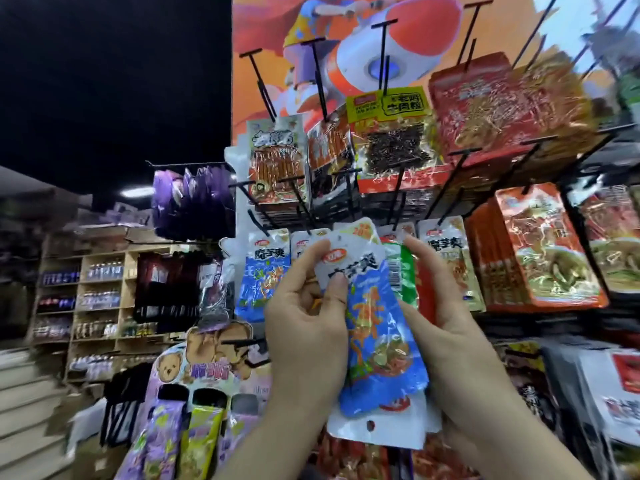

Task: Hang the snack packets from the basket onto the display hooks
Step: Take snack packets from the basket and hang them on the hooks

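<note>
Hanging from a thin black wire hook (258, 221), a glossy blue pack (265, 271) reads 魔芋爽. Just right of it the left hand (304, 317) pinches, between thumb and curled fingers, the white top of a matching crinkly packet (377, 323) held before the hooks (398, 188). The right hand (446, 327) curls round the fanned stack (405, 271) behind it, one green-edged with a barcode.

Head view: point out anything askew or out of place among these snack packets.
The left hand and right hand hold a stack: the front blue packet is tilted, and a white packet behind it shows its hang hole at the bottom, so it looks upside down.
</note>
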The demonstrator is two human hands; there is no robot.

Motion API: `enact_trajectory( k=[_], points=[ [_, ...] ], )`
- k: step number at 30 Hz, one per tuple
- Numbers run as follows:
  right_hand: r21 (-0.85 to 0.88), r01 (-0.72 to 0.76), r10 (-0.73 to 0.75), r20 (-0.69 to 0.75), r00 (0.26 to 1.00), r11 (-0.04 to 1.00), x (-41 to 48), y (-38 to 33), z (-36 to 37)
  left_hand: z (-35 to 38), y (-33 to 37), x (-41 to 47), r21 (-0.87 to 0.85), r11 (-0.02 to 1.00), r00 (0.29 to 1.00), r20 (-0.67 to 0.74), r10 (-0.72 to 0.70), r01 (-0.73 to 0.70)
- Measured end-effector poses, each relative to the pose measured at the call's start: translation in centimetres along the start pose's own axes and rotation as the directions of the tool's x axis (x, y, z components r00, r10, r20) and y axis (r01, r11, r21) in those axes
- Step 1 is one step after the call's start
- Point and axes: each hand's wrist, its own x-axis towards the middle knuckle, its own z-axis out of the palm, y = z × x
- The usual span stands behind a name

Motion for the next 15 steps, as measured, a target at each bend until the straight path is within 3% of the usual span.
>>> enact_trajectory(
  k=[2, 4, 7, 12, 15],
  points=[
    [0.064, -0.071, 0.063, 0.116, 0.991, 0.995, 0.1, 0.3, 0.9, -1.1, -0.1, 0.6, -0.002, 1.000, 1.000, -0.021, 0.007, -0.007],
    [-0.019, -0.021, 0.023, 0.160, 0.987, 1.000, 0.2, 1.1, 1.7, -2.3, -0.2, 1.1, 0.007, 1.000, 0.999, -0.034, 0.029, -0.029],
    [-0.205, 0.141, -0.127, 0.079, 0.989, 0.969, 0.7, 2.7, 2.9, -4.3, -0.3, 2.0, 0.012, 1.000, 0.998, -0.056, -0.001, 0.001],
    [-0.414, -0.012, -0.024, -0.082, 0.996, 0.910, 3.0, 3.9, 3.7, -8.9, -0.4, 5.3, -0.037, 0.997, 0.996, -0.060, -0.063, 0.061],
    [-0.447, -0.028, 0.017, -0.029, 0.999, 0.894, 4.6, 4.2, 5.4, -10.2, -0.6, 6.4, -0.045, 0.990, 0.991, 0.016, -0.134, 0.135]
  ],
)
